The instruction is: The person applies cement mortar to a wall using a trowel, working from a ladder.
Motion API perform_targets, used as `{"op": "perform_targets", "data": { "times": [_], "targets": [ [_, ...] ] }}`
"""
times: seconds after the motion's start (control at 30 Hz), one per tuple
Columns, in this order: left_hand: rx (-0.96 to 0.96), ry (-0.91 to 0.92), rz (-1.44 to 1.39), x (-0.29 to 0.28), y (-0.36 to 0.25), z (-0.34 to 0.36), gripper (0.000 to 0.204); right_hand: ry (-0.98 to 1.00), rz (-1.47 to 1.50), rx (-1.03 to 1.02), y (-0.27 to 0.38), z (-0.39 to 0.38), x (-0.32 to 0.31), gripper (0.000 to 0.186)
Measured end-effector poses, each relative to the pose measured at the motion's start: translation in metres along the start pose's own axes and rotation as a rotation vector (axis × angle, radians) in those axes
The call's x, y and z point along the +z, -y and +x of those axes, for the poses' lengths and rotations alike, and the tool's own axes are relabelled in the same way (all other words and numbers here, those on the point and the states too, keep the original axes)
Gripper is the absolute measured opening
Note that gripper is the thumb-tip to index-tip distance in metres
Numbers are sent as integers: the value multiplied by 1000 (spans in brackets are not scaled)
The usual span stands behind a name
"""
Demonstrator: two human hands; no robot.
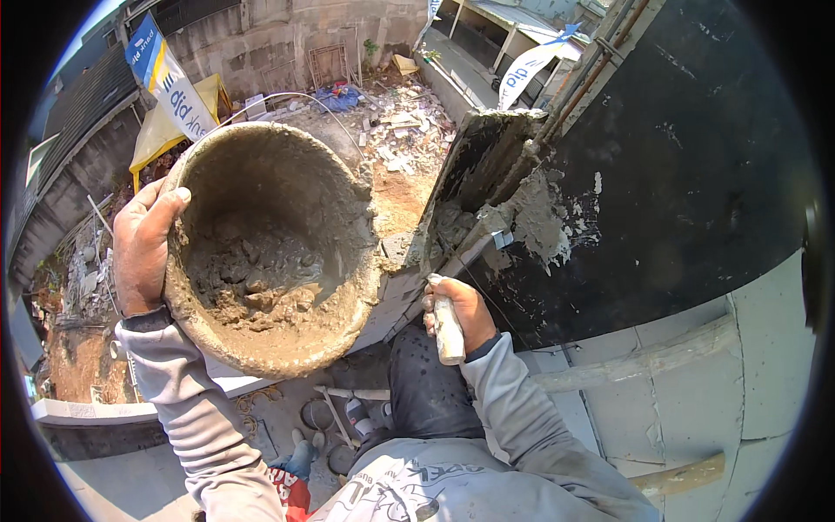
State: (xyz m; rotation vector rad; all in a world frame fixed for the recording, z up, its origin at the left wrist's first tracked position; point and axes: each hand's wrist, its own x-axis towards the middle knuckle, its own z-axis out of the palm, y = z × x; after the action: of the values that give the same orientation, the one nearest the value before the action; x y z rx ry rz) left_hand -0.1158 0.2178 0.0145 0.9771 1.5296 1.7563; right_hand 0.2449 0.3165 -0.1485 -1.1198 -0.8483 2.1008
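My left hand (143, 244) grips the left rim of a mortar-crusted bucket (326, 165), thumb over the edge. The bucket is tilted so that its inside faces me, and wet grey-brown mortar (257, 283) lies in its bottom. My right hand (470, 311) is closed round the pale, mortar-smeared handle of what looks like a trowel (449, 335). Its blade is hard to make out against the mortar-covered wall top. Just beyond that hand stands an upright board (474, 161), with fresh mortar (539, 213) smeared beside it.
A large black panel (678, 165) rises on the right, above grey blocks and wooden poles (644, 352). Steel bars (600, 65) run up behind the board. Far below lies a rubble-strewn yard (404, 130). A person in red (296, 491) and several buckets (317, 415) are underneath me.
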Motion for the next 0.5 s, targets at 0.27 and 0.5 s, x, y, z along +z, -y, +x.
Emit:
{"op": "perform_targets", "data": {
  "times": [0.27,0.5],
  "targets": [
    [0,-7,-10,-12,9,-3,42,-98,-42,-28,5,7,-2,17],
    [3,-21,-51,-7,5,-3,43,-212,73,-190,42,35,-3,16]
  ]
}}
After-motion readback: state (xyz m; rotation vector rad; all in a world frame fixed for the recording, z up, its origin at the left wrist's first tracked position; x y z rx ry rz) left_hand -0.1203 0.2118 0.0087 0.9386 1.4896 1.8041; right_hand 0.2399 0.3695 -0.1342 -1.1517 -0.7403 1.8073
